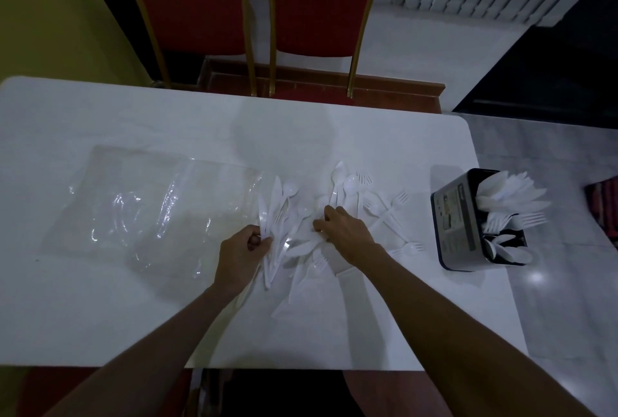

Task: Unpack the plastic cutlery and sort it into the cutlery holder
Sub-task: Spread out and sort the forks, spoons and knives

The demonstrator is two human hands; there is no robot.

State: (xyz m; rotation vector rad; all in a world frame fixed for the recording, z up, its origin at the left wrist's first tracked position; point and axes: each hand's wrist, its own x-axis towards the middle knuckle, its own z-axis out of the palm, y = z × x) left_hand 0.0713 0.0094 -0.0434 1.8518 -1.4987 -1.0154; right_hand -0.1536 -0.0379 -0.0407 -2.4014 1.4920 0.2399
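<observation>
Now down in the loose pile of white plastic cutlery mid-table: left hand pinching knives, long axes running away from the body; right hand spread flat on the heap, nearer the cutlery holder at far right.

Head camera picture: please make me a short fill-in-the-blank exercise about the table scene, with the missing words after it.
1. The cutlery holder stands near the table's ____ edge.
2. The empty clear plastic bag lies to the ____ of the loose cutlery pile.
3. The two chairs behind the table are ____ in colour.

Missing words: right; left; red
</observation>
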